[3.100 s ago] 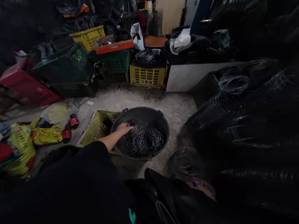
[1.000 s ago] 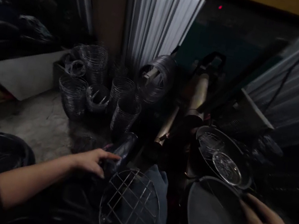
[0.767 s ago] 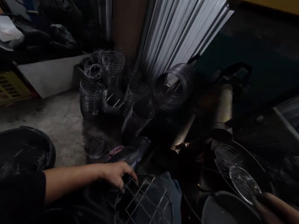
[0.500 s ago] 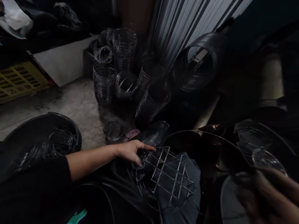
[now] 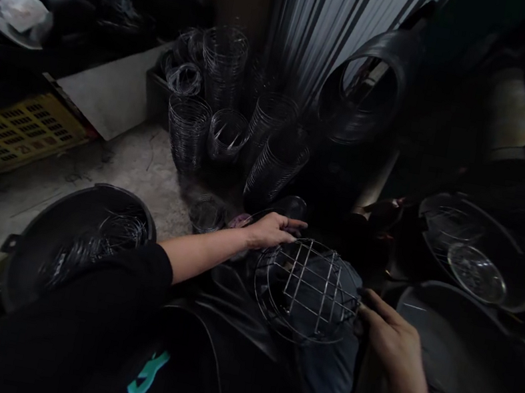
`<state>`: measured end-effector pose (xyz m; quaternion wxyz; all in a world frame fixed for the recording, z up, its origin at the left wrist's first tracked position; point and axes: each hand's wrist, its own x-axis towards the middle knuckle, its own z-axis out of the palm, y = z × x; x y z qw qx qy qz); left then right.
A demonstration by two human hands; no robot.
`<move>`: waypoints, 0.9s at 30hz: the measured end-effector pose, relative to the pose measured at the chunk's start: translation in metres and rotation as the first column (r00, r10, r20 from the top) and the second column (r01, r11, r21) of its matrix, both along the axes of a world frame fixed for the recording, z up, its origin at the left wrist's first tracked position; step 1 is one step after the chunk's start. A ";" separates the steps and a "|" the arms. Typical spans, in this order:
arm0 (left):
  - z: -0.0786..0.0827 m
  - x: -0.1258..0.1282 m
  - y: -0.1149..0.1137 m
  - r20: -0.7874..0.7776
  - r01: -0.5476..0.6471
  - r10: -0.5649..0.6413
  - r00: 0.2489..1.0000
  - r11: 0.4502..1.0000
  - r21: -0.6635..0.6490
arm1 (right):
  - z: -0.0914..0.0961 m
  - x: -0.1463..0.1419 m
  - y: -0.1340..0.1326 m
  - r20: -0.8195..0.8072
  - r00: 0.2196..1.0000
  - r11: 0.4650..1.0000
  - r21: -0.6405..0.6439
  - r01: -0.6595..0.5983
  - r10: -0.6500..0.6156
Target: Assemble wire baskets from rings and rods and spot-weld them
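Observation:
A round wire rack (image 5: 301, 278) with a crossed grid lies over my lap, a wire ring showing around and beneath the grid. At its far left edge is my left hand (image 5: 272, 231), thumb and fingers closed at the rim with the index finger reaching forward. My right hand (image 5: 392, 341) pinches the right edge, where the grid wires end. Whether a small piece is also between the right fingertips is too dark to make out.
Stacks of wire rings (image 5: 187, 132) stand on the floor ahead. A black tub (image 5: 20, 262) with wire pieces sits left, near a yellow crate (image 5: 14, 132). On the right are dark basins (image 5: 430, 307), one holding a round wire piece (image 5: 477, 272). A wire coil (image 5: 332, 104) stands behind.
My right hand has come in from the right and now grips the rack's right edge. My left hand has shifted right and away from me along the rim.

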<state>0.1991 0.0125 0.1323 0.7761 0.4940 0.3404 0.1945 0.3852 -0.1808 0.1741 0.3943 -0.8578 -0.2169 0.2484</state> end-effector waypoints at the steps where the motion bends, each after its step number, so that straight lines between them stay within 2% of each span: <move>1: -0.001 0.004 0.000 0.002 0.009 -0.009 1.000 1.000 -0.002 | 0.003 -0.001 0.001 -0.033 0.999 1.000 0.005 0.031 -0.031; 3: -0.004 0.010 0.000 0.002 0.033 -0.033 0.999 0.999 -0.007 | 0.007 -0.002 0.004 -0.120 0.990 0.997 -0.020 0.079 -0.080; 7: -0.009 0.013 0.000 -0.002 0.067 -0.067 0.998 0.998 0.007 | 0.007 0.004 0.004 -0.137 0.991 0.995 -0.103 -0.015 0.000; 11: -0.008 0.005 0.005 0.010 0.128 -0.128 0.992 0.991 0.023 | 0.002 0.016 -0.006 -0.070 0.982 0.976 -0.113 -0.185 0.177; 13: -0.005 -0.004 0.011 0.026 0.244 -0.245 0.969 0.969 0.028 | 0.000 0.023 -0.015 -0.051 0.946 0.941 -0.091 -0.325 0.321; 15: 0.000 -0.014 0.019 0.052 0.440 -0.444 0.895 0.895 0.069 | -0.001 0.027 -0.024 -0.032 0.886 0.881 -0.090 -0.464 0.463; 17: 0.006 -0.024 0.024 0.035 0.601 -0.617 0.786 0.775 0.195 | -0.002 0.027 -0.032 -0.022 0.828 0.819 -0.134 -0.558 0.560; 18: 0.008 -0.028 0.025 -0.009 0.636 -0.659 0.752 0.721 0.274 | -0.004 0.025 -0.036 -0.013 0.811 0.798 -0.169 -0.579 0.585; 20: 0.009 -0.033 0.023 -0.153 0.658 -0.662 0.734 0.635 0.405 | -0.009 0.021 -0.041 0.014 0.798 0.777 -0.239 -0.582 0.602; 22: 0.008 -0.035 0.018 -0.275 0.672 -0.625 0.731 0.586 0.454 | -0.016 0.018 -0.044 0.042 0.794 0.771 -0.277 -0.573 0.606; 24: 0.005 -0.036 0.011 -0.319 0.684 -0.615 0.722 0.561 0.466 | -0.025 0.016 -0.047 0.048 0.780 0.755 -0.296 -0.586 0.624; 27: 0.003 -0.037 0.003 -0.320 0.676 -0.606 0.728 0.557 0.482 | -0.036 0.017 -0.050 0.062 0.755 0.732 -0.309 -0.607 0.653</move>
